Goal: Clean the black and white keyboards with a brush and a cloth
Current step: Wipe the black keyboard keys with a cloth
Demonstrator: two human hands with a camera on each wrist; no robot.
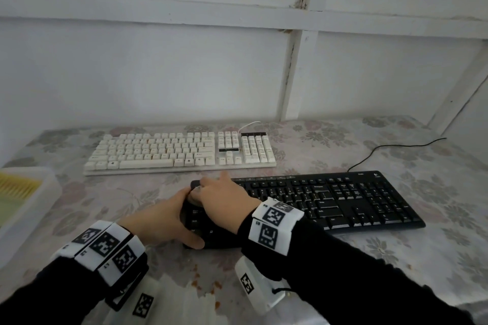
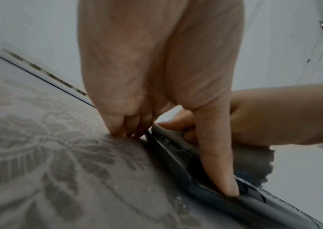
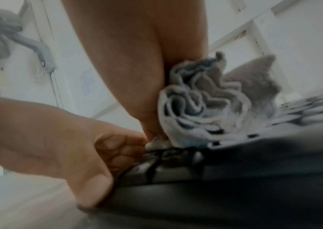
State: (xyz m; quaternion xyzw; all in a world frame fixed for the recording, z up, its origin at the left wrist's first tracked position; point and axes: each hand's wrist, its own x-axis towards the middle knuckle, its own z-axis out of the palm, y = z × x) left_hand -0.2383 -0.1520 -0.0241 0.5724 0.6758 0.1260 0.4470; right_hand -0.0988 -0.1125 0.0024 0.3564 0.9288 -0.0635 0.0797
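The black keyboard (image 1: 343,200) lies at the front right of the table, and the white keyboard (image 1: 179,150) lies behind it to the left. My left hand (image 1: 182,219) grips the black keyboard's left end. Its thumb (image 2: 221,170) lies over the front corner, and its curled fingers (image 2: 121,127) touch the cloth-covered table by the side edge. My right hand (image 1: 211,192) holds a bunched grey cloth (image 3: 205,105) and presses it onto the keys at the keyboard's top left corner. In the head view the cloth is mostly hidden under that hand. No brush is in view.
A translucent plastic tub (image 1: 23,200) with something yellow-green inside stands at the left edge. The black keyboard's cable (image 1: 383,150) runs to the back right. Orange crumbs (image 1: 195,282) dot the flowered tablecloth (image 1: 449,166) near the front. A white panelled wall closes the back.
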